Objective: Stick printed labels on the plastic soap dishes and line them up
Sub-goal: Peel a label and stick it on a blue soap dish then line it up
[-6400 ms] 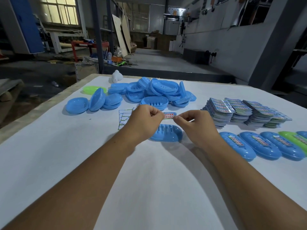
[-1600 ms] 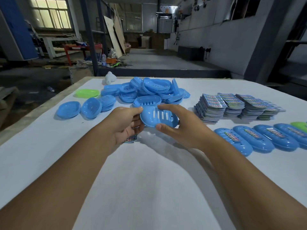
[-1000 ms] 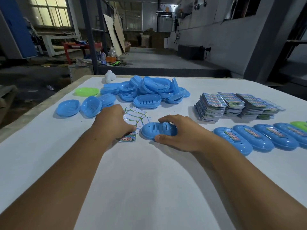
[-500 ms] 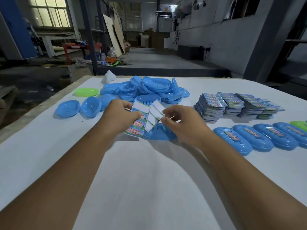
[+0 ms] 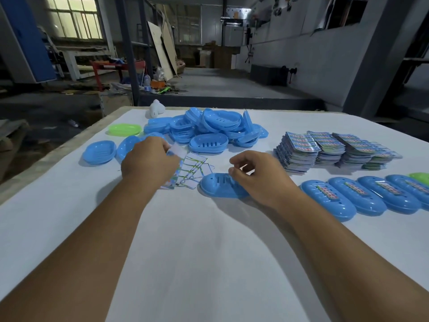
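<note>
Lying face-down on tabletop point(image 5: 209, 252): blue soap dish point(image 5: 218, 187). Right hand point(image 5: 260, 180) over its right end, fingers loosely curled, empty. Left hand point(image 5: 148, 162) w/ pale label strip point(image 5: 174, 150) pinched, left of dish, above label sheet point(image 5: 192, 171).

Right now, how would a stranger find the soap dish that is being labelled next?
On the white table, look between the two hands. One blue soap dish lies upside down there, under the right hand. Unlike the labelled row to its right, it has no sticker.

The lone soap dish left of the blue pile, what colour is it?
Bright green plastic soap dish, clearest in the head view.
</note>
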